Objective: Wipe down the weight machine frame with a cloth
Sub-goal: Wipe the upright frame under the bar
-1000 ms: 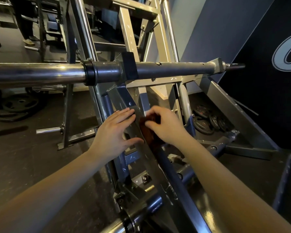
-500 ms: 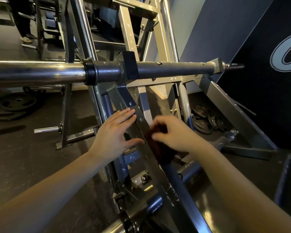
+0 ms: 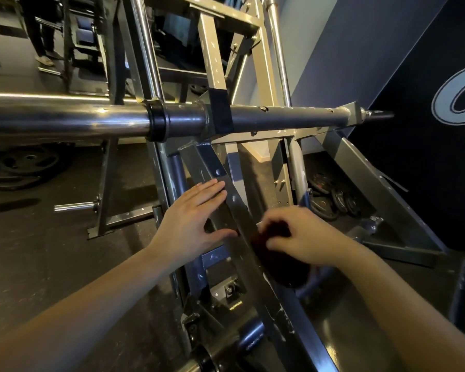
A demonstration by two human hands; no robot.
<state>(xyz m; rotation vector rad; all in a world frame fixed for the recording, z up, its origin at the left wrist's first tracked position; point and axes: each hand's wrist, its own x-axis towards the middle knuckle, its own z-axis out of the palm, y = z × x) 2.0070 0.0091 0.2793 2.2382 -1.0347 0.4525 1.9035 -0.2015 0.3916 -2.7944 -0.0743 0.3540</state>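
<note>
Cloth (image 3: 274, 253) is dark, bunched under my right hand (image 3: 304, 240), pressed against the slanted frame bar (image 3: 242, 210) that runs down-right through the middle of the view. Fingers of that hand are curled round the wad, so it's clamped on the cloth, prob. so the fabric doesn't slide off the narrow metal face while I push along it. Hand's a bit blurred, so exact finger layout I can't tell. A lobe of cloth hangs below the hand, beside the bar's lower stretch.

Left hand (image 3: 193, 221) lies flat w/ fingers straight and together, thumb out toward the bar, palm resting on the frame members just left of the slanted one. It holds nothing; I read it as a brace, steadying me while I lean in, and it stays clear of the wiping path.

Big horizontal weight bar (image 3: 91, 122) crosses above both hands, w/ a black collar (image 3: 159, 120) on it; hands work well under it. Weight plates (image 3: 330, 202) sit on the floor behind the frame, right of the bar.

Judgement: mid-stroke on this one member; lower part of the bar toward the bolted base plate (image 3: 230, 289), plus uprights and top rails, look yet to do. Chipped paint along the bar edges could snag the cloth.
</note>
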